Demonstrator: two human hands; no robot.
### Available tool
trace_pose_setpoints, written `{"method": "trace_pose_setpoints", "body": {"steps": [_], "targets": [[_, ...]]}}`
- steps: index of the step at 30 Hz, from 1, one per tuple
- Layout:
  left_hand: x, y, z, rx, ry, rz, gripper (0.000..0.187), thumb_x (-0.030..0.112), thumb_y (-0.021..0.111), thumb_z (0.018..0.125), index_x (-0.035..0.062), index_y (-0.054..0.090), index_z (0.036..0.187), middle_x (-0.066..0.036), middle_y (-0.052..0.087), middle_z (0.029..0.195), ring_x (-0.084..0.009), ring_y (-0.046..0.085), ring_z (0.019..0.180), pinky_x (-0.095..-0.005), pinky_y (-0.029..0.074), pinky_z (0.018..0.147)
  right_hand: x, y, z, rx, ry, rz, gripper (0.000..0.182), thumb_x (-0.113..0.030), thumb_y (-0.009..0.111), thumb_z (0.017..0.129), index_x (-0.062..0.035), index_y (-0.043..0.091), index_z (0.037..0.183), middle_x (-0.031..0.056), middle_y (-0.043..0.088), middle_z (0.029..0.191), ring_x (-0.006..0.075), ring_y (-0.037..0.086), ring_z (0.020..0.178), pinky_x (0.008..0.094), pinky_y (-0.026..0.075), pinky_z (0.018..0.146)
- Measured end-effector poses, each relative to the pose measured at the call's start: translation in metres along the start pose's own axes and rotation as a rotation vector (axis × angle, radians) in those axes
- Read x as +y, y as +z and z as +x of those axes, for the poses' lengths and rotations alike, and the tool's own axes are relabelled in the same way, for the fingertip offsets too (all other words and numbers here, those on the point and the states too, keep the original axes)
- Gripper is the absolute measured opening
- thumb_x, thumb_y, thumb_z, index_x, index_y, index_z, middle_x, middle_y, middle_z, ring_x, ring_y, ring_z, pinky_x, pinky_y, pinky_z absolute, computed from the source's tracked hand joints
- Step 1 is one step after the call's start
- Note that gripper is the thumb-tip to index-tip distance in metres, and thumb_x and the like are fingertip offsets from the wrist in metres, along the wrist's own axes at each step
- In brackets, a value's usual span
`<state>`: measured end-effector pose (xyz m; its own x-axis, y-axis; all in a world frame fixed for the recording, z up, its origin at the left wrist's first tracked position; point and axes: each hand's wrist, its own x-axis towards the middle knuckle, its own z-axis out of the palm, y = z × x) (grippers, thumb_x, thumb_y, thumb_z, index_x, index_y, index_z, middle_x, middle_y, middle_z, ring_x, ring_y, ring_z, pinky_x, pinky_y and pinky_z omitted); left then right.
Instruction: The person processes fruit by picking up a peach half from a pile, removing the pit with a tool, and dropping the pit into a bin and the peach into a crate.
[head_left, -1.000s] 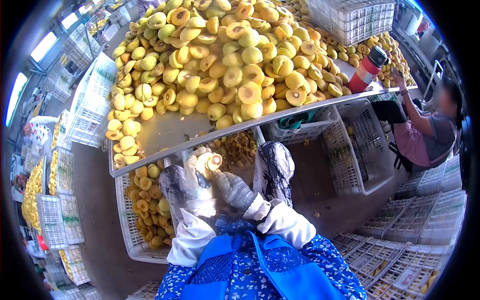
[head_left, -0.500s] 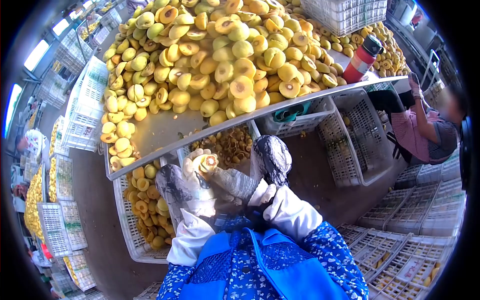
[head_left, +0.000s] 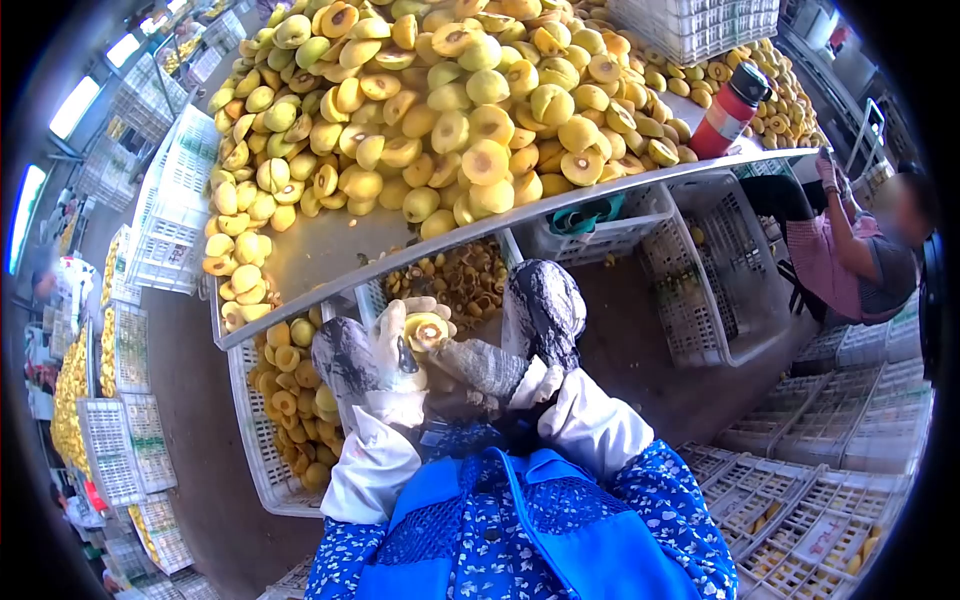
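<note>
My left hand (head_left: 388, 345), in a pale glove, is wrapped around a halved yellow peach (head_left: 427, 331) just below the table edge. The peach's cut face is turned up, showing a brownish centre. A dark patch shows by the thumb of that glove; I cannot make out what it is. My right hand (head_left: 484, 368), in a grey, worn glove, is closed with its fingertips against the lower right side of the peach half. Whatever it may grip is hidden. Both hands are between my knees, above a crate of peach scraps (head_left: 455, 280).
Peach halves (head_left: 400, 130) are heaped on the metal table (head_left: 310, 250). A crate of halves (head_left: 250, 430) stands left of my legs. A red bottle (head_left: 725, 120) is at the table's right. Stacked white crates (head_left: 820, 510) stand lower right; another person (head_left: 850, 250) sits at the right.
The peach half has shifted slightly right and down and is turned differently in my left hand. My right hand remains against it. The view has tilted slightly.
</note>
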<state>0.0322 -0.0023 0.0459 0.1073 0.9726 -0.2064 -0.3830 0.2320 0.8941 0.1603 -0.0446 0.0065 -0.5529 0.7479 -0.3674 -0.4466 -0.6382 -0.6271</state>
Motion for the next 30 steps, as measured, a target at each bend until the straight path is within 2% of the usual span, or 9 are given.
{"method": "trace_pose_setpoints", "body": {"steps": [7,9,12,15,22,25,26,27,30], "targets": [[-0.002,-0.008,-0.008,-0.275,-0.039,0.117,0.036,0.027,0.052,0.091,-0.0069,0.063,0.087,-0.018,0.066,0.080,-0.0228,0.065,0.069,-0.0282,0.053,0.063,-0.030,-0.007,-0.033,-0.110,0.172,-0.337,0.040,-0.046,0.057,0.087,-0.0074,0.059,0.075,0.0030,0.054,0.058,0.0103,0.046,0.038,0.0220,0.030,0.033],[-0.002,-0.007,-0.008,-0.308,-0.009,0.126,0.034,0.024,0.053,0.090,-0.0076,0.063,0.085,-0.018,0.066,0.080,-0.0220,0.065,0.069,-0.0283,0.053,0.063,-0.006,-0.018,-0.015,-0.291,-0.044,-0.156,0.037,-0.042,0.057,0.088,-0.0069,0.059,0.077,0.0037,0.054,0.058,0.0101,0.047,0.040,0.0231,0.032,0.033],[0.005,0.006,-0.018,-0.156,-0.126,-0.084,0.040,0.035,0.051,0.087,-0.0032,0.061,0.090,-0.018,0.065,0.079,-0.0252,0.064,0.065,-0.0339,0.054,0.059,-0.018,-0.019,-0.031,-0.419,0.298,0.163,0.034,-0.037,0.054,0.090,-0.0038,0.062,0.086,0.0041,0.058,0.068,0.0130,0.056,0.056,0.0222,0.042,0.043],[0.002,0.010,-0.017,0.050,-0.272,-0.380,0.037,0.039,0.048,0.088,0.0041,0.060,0.093,-0.016,0.064,0.080,-0.0274,0.062,0.063,-0.0363,0.053,0.053,-0.005,0.005,-0.025,-0.131,-0.030,-0.317,0.044,-0.050,0.047,0.090,-0.0076,0.055,0.083,-0.0015,0.048,0.055,0.0054,0.044,0.041,0.0177,0.029,0.035],[0.028,-0.001,-0.002,0.126,-0.211,-0.566,0.036,0.035,0.051,0.088,0.0026,0.055,0.102,-0.014,0.064,0.091,-0.0270,0.064,0.076,-0.0355,0.056,0.063,-0.018,0.002,-0.017,-0.477,-0.045,-0.307,0.052,-0.056,0.042,0.090,-0.0065,0.053,0.081,-0.0016,0.047,0.056,0.0047,0.042,0.041,0.0178,0.029,0.035],[0.022,-0.022,0.006,0.174,0.186,0.003,0.036,0.036,0.046,0.091,0.0030,0.056,0.102,-0.012,0.065,0.092,-0.0274,0.065,0.076,-0.0352,0.054,0.062,-0.035,0.020,-0.025,0.051,0.054,-0.384,0.042,-0.046,0.052,0.090,-0.0058,0.059,0.080,0.0015,0.052,0.059,0.0070,0.048,0.046,0.0196,0.040,0.041],[0.032,-0.016,-0.001,0.203,0.402,0.429,0.037,0.036,0.044,0.092,0.0028,0.056,0.103,-0.012,0.065,0.092,-0.0274,0.065,0.076,-0.0348,0.054,0.063,0.019,-0.006,0.015,0.159,-0.435,-0.294,0.035,-0.037,0.053,0.091,-0.0032,0.063,0.092,0.0025,0.059,0.068,0.0075,0.053,0.060,0.0200,0.044,0.052],[0.034,-0.016,-0.001,0.210,0.394,0.412,0.040,0.037,0.043,0.093,0.0015,0.056,0.103,-0.013,0.065,0.092,-0.0274,0.065,0.076,-0.0341,0.054,0.064,0.011,-0.013,0.012,0.172,-0.183,-0.493,0.034,-0.031,0.050,0.094,-0.0013,0.063,0.103,0.0032,0.062,0.077,0.0097,0.055,0.072,0.0245,0.047,0.063],[0.036,-0.016,-0.001,0.232,0.277,0.144,0.047,0.041,0.039,0.095,-0.0021,0.057,0.102,-0.017,0.065,0.091,-0.0273,0.065,0.076,-0.0325,0.054,0.068,0.003,0.013,0.001,0.144,-0.564,-0.780,0.029,-0.026,0.051,0.093,-0.0013,0.059,0.106,0.0106,0.062,0.082,0.0244,0.059,0.074,0.0357,0.048,0.066]]}}
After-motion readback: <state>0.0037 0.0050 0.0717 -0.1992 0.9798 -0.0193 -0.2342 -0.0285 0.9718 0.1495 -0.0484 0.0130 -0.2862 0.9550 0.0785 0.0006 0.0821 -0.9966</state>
